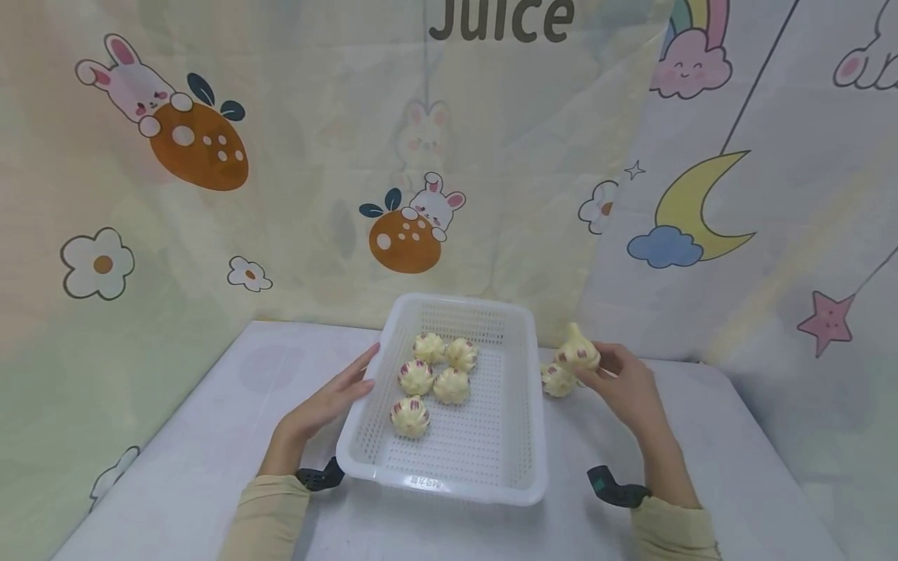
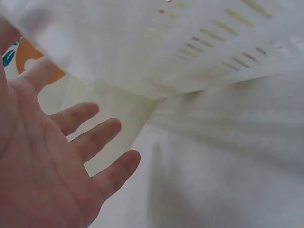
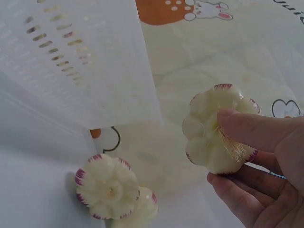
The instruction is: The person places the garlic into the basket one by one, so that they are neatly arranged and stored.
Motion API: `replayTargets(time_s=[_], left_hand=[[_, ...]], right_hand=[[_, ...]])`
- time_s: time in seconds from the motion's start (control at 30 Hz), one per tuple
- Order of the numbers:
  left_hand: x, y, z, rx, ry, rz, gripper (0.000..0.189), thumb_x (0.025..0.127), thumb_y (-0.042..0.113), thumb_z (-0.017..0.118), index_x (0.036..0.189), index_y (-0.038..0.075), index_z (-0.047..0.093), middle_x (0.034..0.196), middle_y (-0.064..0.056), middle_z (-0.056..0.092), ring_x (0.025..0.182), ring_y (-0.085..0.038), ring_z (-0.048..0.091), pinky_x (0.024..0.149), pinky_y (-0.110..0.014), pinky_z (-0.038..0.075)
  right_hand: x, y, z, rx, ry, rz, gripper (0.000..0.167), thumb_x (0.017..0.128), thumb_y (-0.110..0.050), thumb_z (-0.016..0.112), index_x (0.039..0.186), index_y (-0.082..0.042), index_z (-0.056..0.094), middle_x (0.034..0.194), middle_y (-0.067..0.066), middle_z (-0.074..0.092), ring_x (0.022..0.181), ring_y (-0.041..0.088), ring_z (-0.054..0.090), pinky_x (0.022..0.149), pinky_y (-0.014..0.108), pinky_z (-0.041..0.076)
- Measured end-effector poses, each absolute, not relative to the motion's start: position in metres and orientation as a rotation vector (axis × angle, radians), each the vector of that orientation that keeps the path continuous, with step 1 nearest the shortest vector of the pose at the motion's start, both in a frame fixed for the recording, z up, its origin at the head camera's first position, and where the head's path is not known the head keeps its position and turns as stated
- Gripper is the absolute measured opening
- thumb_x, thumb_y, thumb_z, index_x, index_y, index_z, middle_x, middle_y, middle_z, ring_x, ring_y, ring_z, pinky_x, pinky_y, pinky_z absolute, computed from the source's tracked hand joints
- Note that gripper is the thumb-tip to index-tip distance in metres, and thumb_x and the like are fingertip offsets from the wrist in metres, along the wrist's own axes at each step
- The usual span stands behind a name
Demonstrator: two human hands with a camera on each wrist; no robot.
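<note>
My right hand pinches a garlic bulb above the table, to the right of the white basket. In the right wrist view, the thumb presses beside the bulb's rooty base and the fingers support it from below. Near the basket's right side, two more garlic bulbs lie close together on the table. Several purple-streaked bulbs sit in the left half of the basket. At the basket's left rim rests my left hand; its fingers are spread and extended along the outer wall.
The perforated basket stands on a white-covered table. A printed cloth backdrop rises behind the table and along its sides. Dark wrist devices show at both sleeves.
</note>
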State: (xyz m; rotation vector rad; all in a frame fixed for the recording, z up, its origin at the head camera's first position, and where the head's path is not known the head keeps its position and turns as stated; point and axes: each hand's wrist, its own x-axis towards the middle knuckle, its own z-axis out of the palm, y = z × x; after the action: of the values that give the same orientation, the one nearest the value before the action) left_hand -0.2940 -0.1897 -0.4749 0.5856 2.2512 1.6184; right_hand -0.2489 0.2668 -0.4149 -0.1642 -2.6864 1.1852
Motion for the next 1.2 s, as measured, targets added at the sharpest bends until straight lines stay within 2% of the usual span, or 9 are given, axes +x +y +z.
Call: replayTargets(time_s=[0.2,0.37,0.53,0.67,0.9,1.2], left_hand=[[-0.293,-0.184,-0.474,0.634,2.205,1.642,0.065,0.100,0.029,0.043,0.152,0.039,0.005,0.162,-0.002,0.000,0.144,-0.040,0.019,0.107,-0.068,0.021],[-0.293,-0.183,-0.476,0.629,2.182,1.658,0.066,0.100,0.028,0.042,0.151,0.041,0.003,0.162,0.001,-0.002,0.146,-0.038,0.013,0.109,-0.068,0.016],[-0.295,-0.183,-0.477,0.625,2.176,1.651,0.066,0.099,0.031,0.042,0.151,0.042,0.003,0.161,0.002,-0.003,0.146,-0.038,0.013,0.108,-0.068,0.015],[-0.296,-0.183,-0.479,0.627,2.163,1.659,0.065,0.099,0.031,0.040,0.150,0.043,0.003,0.162,0.001,-0.002,0.144,-0.040,0.018,0.108,-0.067,0.020],[-0.298,-0.185,-0.483,0.648,2.149,1.673,0.063,0.100,0.031,0.039,0.150,0.045,0.003,0.162,0.000,-0.001,0.143,-0.041,0.022,0.106,-0.064,0.027],[-0.299,-0.185,-0.483,0.656,2.133,1.688,0.063,0.100,0.032,0.039,0.150,0.046,0.004,0.162,0.001,-0.002,0.143,-0.042,0.020,0.105,-0.064,0.030]], right_hand=[[-0.249,0.251,-0.416,-0.058,-2.702,1.228,0.070,0.080,-0.044,0.073,0.134,-0.007,0.048,0.134,0.018,0.054,0.124,0.035,0.052,0.094,0.042,0.049],[-0.247,0.234,-0.417,0.021,-2.704,1.279,0.069,0.077,-0.047,0.075,0.130,-0.009,0.052,0.131,0.015,0.057,0.121,0.033,0.055,0.091,0.041,0.051],[-0.244,0.218,-0.415,0.090,-2.688,1.304,0.056,0.077,-0.032,0.078,0.125,-0.012,0.057,0.125,0.010,0.059,0.118,0.031,0.058,0.088,0.039,0.053],[-0.241,0.207,-0.412,0.111,-2.699,1.298,0.052,0.077,-0.023,0.079,0.124,-0.012,0.058,0.122,0.010,0.060,0.116,0.029,0.060,0.086,0.037,0.053],[-0.235,0.185,-0.409,0.096,-2.729,1.312,0.054,0.076,-0.023,0.080,0.122,-0.007,0.058,0.122,0.014,0.063,0.114,0.030,0.061,0.087,0.036,0.054],[-0.229,0.157,-0.413,0.116,-2.721,1.291,0.050,0.074,-0.016,0.081,0.118,-0.007,0.061,0.119,0.009,0.064,0.112,0.027,0.062,0.085,0.030,0.054]])
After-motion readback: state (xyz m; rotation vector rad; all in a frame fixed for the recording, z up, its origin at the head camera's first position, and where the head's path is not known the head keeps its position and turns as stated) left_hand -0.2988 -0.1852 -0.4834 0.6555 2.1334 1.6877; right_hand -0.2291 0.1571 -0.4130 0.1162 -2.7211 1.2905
